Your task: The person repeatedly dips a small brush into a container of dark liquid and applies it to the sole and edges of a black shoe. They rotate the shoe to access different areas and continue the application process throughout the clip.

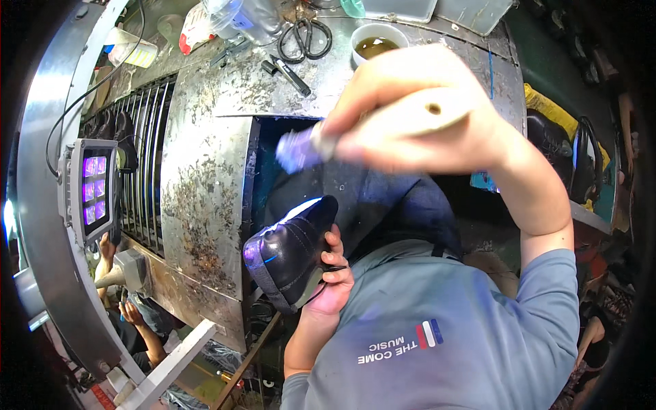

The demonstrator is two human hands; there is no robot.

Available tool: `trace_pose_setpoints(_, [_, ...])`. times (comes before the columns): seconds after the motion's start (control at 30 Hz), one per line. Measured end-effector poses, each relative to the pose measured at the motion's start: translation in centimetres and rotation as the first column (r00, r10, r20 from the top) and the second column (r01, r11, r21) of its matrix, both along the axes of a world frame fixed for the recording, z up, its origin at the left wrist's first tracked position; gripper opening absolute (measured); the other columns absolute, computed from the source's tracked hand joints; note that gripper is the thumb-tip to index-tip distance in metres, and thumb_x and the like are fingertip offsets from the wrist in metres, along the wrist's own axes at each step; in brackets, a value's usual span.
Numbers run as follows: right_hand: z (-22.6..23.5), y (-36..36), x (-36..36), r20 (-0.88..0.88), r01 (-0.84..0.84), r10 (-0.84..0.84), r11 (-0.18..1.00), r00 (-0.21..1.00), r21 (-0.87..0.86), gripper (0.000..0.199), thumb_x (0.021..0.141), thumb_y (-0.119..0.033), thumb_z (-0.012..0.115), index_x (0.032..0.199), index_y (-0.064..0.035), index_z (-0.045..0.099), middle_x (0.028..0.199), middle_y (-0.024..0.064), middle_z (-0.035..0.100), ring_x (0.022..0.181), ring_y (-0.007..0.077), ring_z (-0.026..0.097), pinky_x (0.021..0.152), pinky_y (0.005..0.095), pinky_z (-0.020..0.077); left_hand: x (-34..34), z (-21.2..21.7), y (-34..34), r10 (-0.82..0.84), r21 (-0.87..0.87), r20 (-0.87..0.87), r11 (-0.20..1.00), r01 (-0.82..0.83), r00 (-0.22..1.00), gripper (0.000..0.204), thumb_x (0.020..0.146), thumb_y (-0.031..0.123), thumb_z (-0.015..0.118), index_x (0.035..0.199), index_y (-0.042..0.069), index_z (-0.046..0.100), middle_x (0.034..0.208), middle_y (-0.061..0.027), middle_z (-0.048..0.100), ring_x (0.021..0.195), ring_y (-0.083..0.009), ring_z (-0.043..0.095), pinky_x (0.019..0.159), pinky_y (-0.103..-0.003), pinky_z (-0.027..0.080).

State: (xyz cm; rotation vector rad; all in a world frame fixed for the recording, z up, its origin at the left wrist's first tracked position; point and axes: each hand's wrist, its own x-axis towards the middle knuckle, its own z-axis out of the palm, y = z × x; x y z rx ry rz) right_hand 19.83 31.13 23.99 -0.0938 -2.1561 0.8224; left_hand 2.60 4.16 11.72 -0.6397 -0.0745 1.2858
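My left hand [331, 283] grips a black leather shoe [290, 249] from its side, with the fingers curled round the opening and the lower edge. The shoe is tilted over my lap, and violet light falls on its end and upper edge. My right hand [417, 85] is closed round the pale handle of a flat brush [441, 109], raised above the table edge and smeared by motion. The bristles point left, apart from the shoe. Just beyond that hand stands a white bowl [403, 35] holding brownish liquid.
A lamp with violet lights [96, 188] stands at left, beside metal bars [147, 154] and dark shoes [125, 137]. Black scissors [304, 41] and a black marker [292, 76] lie on the stained metal table [205, 157]. Another person's hands [130, 312] show at lower left. Black shoes [547, 137] lie at right.
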Motion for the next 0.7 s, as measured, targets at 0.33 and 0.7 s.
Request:
trace_pose_setpoints(0.33, [3.0, -4.5, -4.3, 0.008, -0.258, 0.262, 0.956, 0.965, -0.137, 0.012, 0.073, -0.016, 0.068, 0.069, -0.0053, 0.066, 0.066, 0.0149, 0.063, 0.067, 0.0392, 0.064, 0.060, 0.0479, 0.0521, -0.5, -2.0, -2.7, 0.074, -0.304, -0.194, 0.943, -0.131, 0.978, 0.023, 0.098, 0.032, 0.059, 0.103, 0.012, 0.069, 0.093, -0.0036, 0.071, 0.074, -0.0152, 0.068, 0.055, -0.030, 0.059])
trace_pose_setpoints(0.7, [2.5, -4.3, -4.9, -0.053, -0.314, 0.310, 0.933, 0.949, -0.173, 0.013, 0.069, -0.015, 0.068, 0.067, -0.0024, 0.066, 0.063, 0.0170, 0.061, 0.064, 0.0400, 0.062, 0.059, 0.0478, 0.0531, 0.2, -1.6, -2.4, 0.101, -0.225, -0.056, 0.968, -0.111, 0.993, 0.019, 0.097, 0.028, 0.059, 0.091, 0.011, 0.067, 0.081, -0.0026, 0.068, 0.066, -0.0133, 0.065, 0.054, -0.030, 0.059])
